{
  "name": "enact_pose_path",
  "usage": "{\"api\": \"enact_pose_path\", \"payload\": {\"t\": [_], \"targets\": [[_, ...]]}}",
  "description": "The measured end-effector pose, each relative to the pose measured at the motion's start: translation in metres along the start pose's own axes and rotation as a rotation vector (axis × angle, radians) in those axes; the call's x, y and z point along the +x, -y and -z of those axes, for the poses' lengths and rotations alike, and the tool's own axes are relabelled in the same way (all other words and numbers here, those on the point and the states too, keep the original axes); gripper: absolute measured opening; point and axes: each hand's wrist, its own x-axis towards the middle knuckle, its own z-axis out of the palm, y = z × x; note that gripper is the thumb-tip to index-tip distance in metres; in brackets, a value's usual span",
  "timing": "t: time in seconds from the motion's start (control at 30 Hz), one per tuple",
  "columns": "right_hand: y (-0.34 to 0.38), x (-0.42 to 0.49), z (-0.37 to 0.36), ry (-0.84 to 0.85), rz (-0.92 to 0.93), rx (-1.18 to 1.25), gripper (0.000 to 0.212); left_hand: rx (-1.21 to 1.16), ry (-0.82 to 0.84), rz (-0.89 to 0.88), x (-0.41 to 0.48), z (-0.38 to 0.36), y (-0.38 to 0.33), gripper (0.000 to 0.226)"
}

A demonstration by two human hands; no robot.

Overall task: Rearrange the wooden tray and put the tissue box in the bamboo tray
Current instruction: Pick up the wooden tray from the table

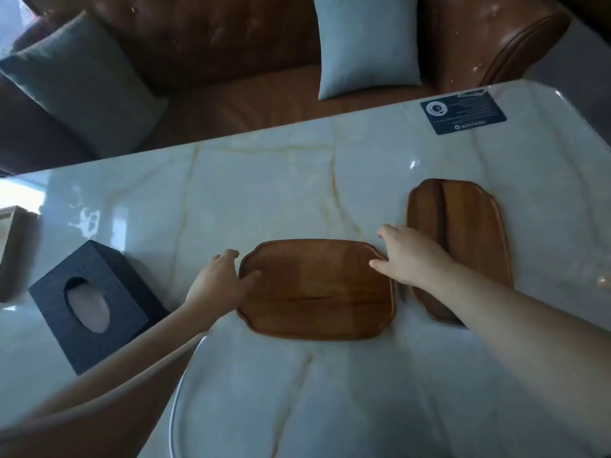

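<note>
The wooden tray (317, 289) lay flat on the marble table (297, 180) directly between the two hands. The left hand (216, 284) gripped its left rim, thumb over the edge and fingers curled along the outside; the right hand (410, 256) clasped the right rim in the same way. It was a dark brown, shallow tray with scalloped corners and a raised lip. Just beside it on the right, partly hidden under the right forearm, lay a second wooden tray (463, 226), set lengthwise. The black tissue box (89, 302) stood well to the left, white tissue showing in its oval slot. A dark card (463, 112) rested at the far right edge, with a brown leather sofa (231, 44) and grey cushions (367, 44) beyond.
</note>
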Motion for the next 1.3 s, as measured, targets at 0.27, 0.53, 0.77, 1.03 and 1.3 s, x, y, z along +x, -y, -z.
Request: {"api": "enact_pose_path", "payload": {"t": [0.27,0.53,0.77,1.03,1.3], "targets": [[-0.004,0.016,-0.013,0.137,-0.162,0.074,0.035,-0.145,0.087,0.172,0.031,-0.005,0.009,0.022],[-0.030,-0.003,-0.008,0.023,-0.196,0.373,0.023,-0.421,-0.027,0.147,0.047,0.024,-0.015,0.021],[-0.094,-0.052,0.005,-0.134,-0.356,0.720,0.023,-0.522,0.024,-0.057,0.081,0.047,-0.141,0.013],[-0.134,-0.110,-0.016,-0.238,-0.572,1.022,0.032,-0.231,0.077,-0.406,0.111,0.015,-0.301,0.004],[-0.148,-0.127,-0.041,-0.222,-0.605,1.071,0.032,-0.116,0.129,-0.478,0.122,-0.041,-0.373,0.006]]}}
